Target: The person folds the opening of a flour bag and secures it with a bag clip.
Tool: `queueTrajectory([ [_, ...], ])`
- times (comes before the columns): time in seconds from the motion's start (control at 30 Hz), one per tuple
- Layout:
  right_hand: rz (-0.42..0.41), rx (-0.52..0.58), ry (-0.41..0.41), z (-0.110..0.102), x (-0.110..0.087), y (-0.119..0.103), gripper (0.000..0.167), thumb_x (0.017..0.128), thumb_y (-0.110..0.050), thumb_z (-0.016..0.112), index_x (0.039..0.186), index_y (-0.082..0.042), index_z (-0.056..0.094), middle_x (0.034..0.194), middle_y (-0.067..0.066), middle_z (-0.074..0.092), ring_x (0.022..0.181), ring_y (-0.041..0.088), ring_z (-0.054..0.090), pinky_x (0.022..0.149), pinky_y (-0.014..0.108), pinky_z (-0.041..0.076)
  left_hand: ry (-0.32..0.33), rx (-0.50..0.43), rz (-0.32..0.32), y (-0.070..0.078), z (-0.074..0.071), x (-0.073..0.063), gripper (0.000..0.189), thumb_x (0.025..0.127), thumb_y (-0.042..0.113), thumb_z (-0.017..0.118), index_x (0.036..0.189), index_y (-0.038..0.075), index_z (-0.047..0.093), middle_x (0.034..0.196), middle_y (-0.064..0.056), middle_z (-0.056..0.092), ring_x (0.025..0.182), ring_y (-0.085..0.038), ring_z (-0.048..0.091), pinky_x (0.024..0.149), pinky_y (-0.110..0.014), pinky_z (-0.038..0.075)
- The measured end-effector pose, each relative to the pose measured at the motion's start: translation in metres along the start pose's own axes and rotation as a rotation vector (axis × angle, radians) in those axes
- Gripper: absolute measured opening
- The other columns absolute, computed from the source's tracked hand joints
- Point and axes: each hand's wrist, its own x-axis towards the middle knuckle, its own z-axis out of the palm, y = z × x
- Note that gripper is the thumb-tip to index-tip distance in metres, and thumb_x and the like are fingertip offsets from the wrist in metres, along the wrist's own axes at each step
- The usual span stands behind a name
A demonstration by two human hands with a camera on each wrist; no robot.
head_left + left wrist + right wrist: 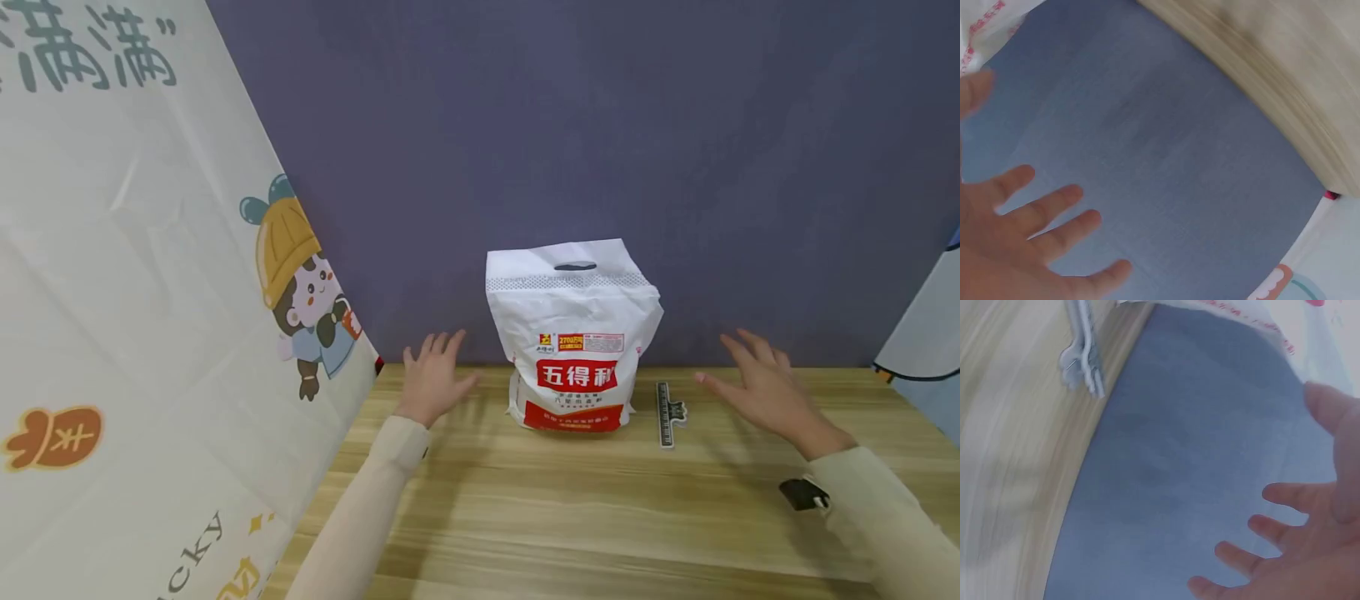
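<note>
A big red and white bag (576, 333) stood up on the wooden table (570, 517), between the left hand (435, 382) and the right hand (768, 392), and a gray clip (666, 417) lay just beside it on the right hand's side. The left hand had its fingers spread out and held nothing. The right hand, near the clip, had its fingers spread out too, and it held nothing.

The person is wearing long, plain, cream-coloured sleeves: the left sleeve (363, 512) is wrinkling lightly and the right sleeve (885, 512) is reaching the wrist. A small black device (801, 494) with a whitish part is jutting out below the right one. The left fingers (1054, 205) and right fingers (1288, 495) are showing bare.
</note>
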Motion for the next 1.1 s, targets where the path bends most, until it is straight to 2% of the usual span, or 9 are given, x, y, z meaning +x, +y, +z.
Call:
queueTrajectory([
  [0.1, -0.022, 0.044, 0.031, -0.003, 0.000, -0.005, 0.079, 0.090, -0.050, 0.055, 0.143, 0.003, 0.030, 0.142, 0.033, 0.024, 0.116, 0.062, 0.026, 0.080, 0.074, 0.024, 0.092, -0.031, 0.024, 0.002, -0.003, 0.002, 0.061, 0.084, 0.058, 0.054, 0.132, 0.020, 0.052, 0.125, -0.007, 0.058, 0.116, -0.029, 0.050, 0.092, -0.058, 0.034],
  [0.2, -0.028, 0.091, 0.054, -0.006, 0.000, -0.012, 0.071, 0.090, -0.049, 0.055, 0.135, 0.004, 0.041, 0.133, 0.033, 0.036, 0.110, 0.055, 0.039, 0.079, 0.069, 0.031, 0.193, -0.061, 0.059, 0.004, -0.007, 0.004, 0.042, 0.086, 0.048, 0.058, 0.114, 0.019, 0.064, 0.107, -0.003, 0.066, 0.096, -0.025, 0.058, 0.082, -0.050, 0.042],
  [0.27, -0.032, 0.115, 0.065, -0.008, 0.001, -0.016, 0.064, 0.091, -0.048, 0.055, 0.130, 0.003, 0.047, 0.128, 0.031, 0.043, 0.102, 0.050, 0.047, 0.075, 0.065, 0.036, 0.263, -0.092, 0.088, 0.005, -0.010, 0.007, 0.031, 0.085, 0.043, 0.061, 0.103, 0.019, 0.068, 0.095, -0.001, 0.068, 0.084, -0.023, 0.060, 0.076, -0.047, 0.045],
  [0.4, -0.042, 0.177, 0.084, -0.007, 0.001, -0.020, 0.051, 0.093, -0.043, 0.054, 0.120, 0.000, 0.056, 0.117, 0.024, 0.055, 0.094, 0.042, 0.056, 0.072, 0.058, 0.042, 0.342, -0.151, 0.126, 0.007, -0.018, 0.011, 0.021, 0.086, 0.037, 0.062, 0.092, 0.019, 0.071, 0.082, 0.002, 0.068, 0.066, -0.018, 0.058, 0.064, -0.041, 0.046],
  [0.53, -0.036, 0.216, 0.099, -0.003, 0.003, -0.023, 0.042, 0.094, -0.040, 0.054, 0.112, -0.003, 0.060, 0.106, 0.017, 0.063, 0.094, 0.037, 0.058, 0.071, 0.053, 0.045, 0.372, -0.219, 0.145, 0.012, -0.027, 0.014, 0.016, 0.087, 0.035, 0.062, 0.086, 0.021, 0.070, 0.078, 0.005, 0.068, 0.062, -0.013, 0.056, 0.060, -0.037, 0.046],
  [0.67, -0.031, 0.221, 0.125, -0.002, 0.006, -0.027, 0.035, 0.093, -0.040, 0.055, 0.107, -0.009, 0.062, 0.101, 0.012, 0.066, 0.092, 0.033, 0.060, 0.069, 0.050, 0.045, 0.388, -0.280, 0.188, 0.020, -0.034, 0.017, 0.015, 0.088, 0.033, 0.061, 0.082, 0.021, 0.069, 0.076, 0.007, 0.067, 0.065, -0.011, 0.059, 0.062, -0.035, 0.048],
  [0.9, 0.001, 0.242, 0.140, -0.001, 0.010, -0.038, 0.039, 0.091, -0.048, 0.054, 0.107, -0.014, 0.063, 0.102, 0.009, 0.066, 0.093, 0.030, 0.060, 0.072, 0.050, 0.044, 0.399, -0.287, 0.301, 0.039, -0.045, 0.023, 0.013, 0.088, 0.029, 0.061, 0.082, 0.021, 0.069, 0.074, 0.009, 0.065, 0.068, -0.009, 0.058, 0.063, -0.032, 0.046],
  [1.1, -0.004, 0.279, 0.197, -0.001, 0.012, -0.047, 0.037, 0.092, -0.046, 0.054, 0.106, -0.013, 0.063, 0.098, 0.005, 0.066, 0.092, 0.026, 0.060, 0.073, 0.043, 0.042, 0.402, -0.282, 0.360, 0.056, -0.056, 0.032, 0.013, 0.089, 0.028, 0.058, 0.083, 0.021, 0.067, 0.073, 0.008, 0.064, 0.066, -0.006, 0.054, 0.061, -0.027, 0.043],
])
